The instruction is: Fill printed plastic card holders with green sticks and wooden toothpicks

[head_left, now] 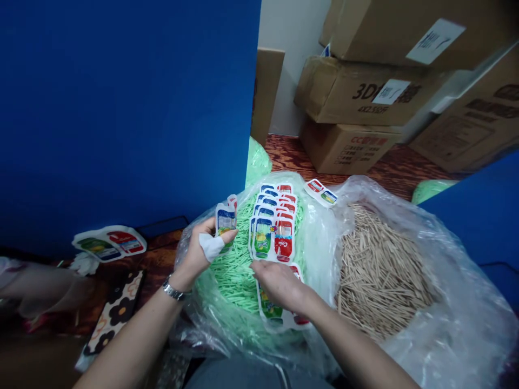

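The left hand (198, 249) has its grip closed, thumb against fingers, on a drink-printed packet (225, 217) and a white scrap (212, 247), left of the overlapping row of packets (263, 237) on green strips (231, 283). The right hand (284, 286) lies over a lower packet (271, 309), fingers together; whether it pinches anything cannot be told. Such packets are probably light, flexible and slippery when overlapped, best taken by an edge.

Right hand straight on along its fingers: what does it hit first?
Probably the left hand with its printed cards, across the green strips; depth is unclear, so the right hand might graze those strips first.
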